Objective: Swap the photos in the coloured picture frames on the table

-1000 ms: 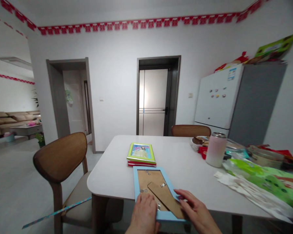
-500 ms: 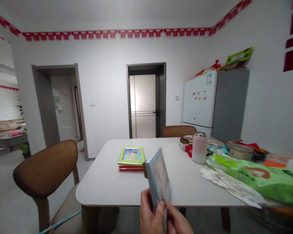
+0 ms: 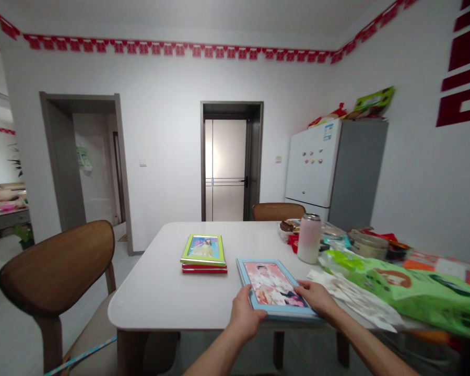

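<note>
A light-blue picture frame (image 3: 274,284) with a pinkish picture lies face up at the near edge of the white table (image 3: 152,292). My left hand (image 3: 246,313) grips its near left side, thumb along the front edge. On its right side, my right hand (image 3: 317,297) is closed with the fingers over the border. Left of it on the table, a yellow-green picture frame (image 3: 203,250) with a portrait rests on top of a red picture frame (image 3: 204,269).
A pink-white tumbler (image 3: 309,238) stands to the right. Beside it lie a crumpled white cloth (image 3: 352,295), a green wipes pack (image 3: 403,287) and a clear round tub (image 3: 370,244). A wooden chair (image 3: 58,271) is at the left, another chair (image 3: 278,211) behind the table.
The blue frame has gone from upright, edge-on between my hands, to face up at the table's edge. My right hand has moved to its right side. The view has shifted slightly right.
</note>
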{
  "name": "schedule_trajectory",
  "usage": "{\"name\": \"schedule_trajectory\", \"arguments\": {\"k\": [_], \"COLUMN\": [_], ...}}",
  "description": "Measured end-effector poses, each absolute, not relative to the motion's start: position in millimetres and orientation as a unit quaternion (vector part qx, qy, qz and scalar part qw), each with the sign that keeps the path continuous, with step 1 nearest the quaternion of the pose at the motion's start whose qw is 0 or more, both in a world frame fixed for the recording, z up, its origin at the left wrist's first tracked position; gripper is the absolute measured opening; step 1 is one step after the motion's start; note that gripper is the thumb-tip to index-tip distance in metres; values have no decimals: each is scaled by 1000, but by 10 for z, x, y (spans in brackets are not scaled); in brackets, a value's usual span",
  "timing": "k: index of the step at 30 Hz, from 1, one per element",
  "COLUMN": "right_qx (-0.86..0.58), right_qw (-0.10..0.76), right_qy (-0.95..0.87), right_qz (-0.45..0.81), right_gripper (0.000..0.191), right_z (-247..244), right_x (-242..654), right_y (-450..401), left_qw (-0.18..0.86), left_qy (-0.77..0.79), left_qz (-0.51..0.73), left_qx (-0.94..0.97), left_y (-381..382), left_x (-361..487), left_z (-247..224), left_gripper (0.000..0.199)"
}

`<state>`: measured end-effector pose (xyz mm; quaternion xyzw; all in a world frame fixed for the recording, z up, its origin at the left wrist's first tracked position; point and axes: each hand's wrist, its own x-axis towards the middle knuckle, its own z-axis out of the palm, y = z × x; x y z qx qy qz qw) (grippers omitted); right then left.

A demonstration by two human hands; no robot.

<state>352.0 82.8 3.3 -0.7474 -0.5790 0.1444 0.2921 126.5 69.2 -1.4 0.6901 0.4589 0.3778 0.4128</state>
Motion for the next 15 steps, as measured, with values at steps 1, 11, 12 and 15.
{"name": "schedule_trajectory", "arguments": {"k": [1,11,12,15], "right_qx": [-755,-764,-756,-703], "right_qw": [268,188,189,194], "right_qy": [-585,-617,-627,-682], "right_qz": [127,-7,-24,-56], "right_gripper": [34,30,31,32], "right_z": [12,130,154,209], "right_x": [3551,3261,3135,2607], "right_y": [878,982,1019,1211], "left_qw": [402,364,367,383], "left_qy": [460,478,489,522], "left_qz": [375,394,402,435], "left_qx": [697,696,682,625], "left_y": [702,744,797,999], "left_x": [1289,989,895,586], "left_z": [-23,-80,-97,-141], "left_gripper": [68,60,60,55]}}
